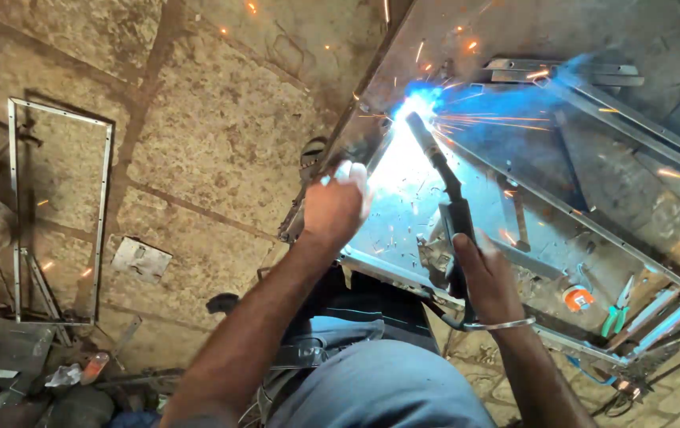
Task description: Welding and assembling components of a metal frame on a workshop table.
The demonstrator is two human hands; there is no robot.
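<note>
At the near edge of the grey steel tabletop (538, 47), the fingers (467, 246) of the right hand (486, 281) are seen wrapped fully around the black, stiff-necked welding torch (444, 186), closed on its thick handle just above the point where the cable leaves it. The torch tip is held at a bright blue-white arc (415, 103) on the thin rectangular steel bar frame (593, 119) lying flat on the tabletop, and orange sparks are thrown outward.

The fingers (348, 173) of the left hand (332, 208) are curled over the near left edge of the tabletop, beside the arc; whether anything is pinched under them cannot be told because of the glare.

The torch is judged rigid and moderately heavy, with a trailing cable that drags; the handle is the only safe place to hold it, since the neck and tip are hot. The frame is judged stiff, light for its span, sharp at its edges and hot near the weld, so it would be taken at a far, cool bar.

No container is visible. Loose on the tabletop are green-handled pliers (617, 311) and a small round orange-and-white object (577, 298). On the stone floor (221, 135), well apart, a second thin metal rectangular frame (103, 198) and a small flat metal plate (141, 258) are seen.
</note>
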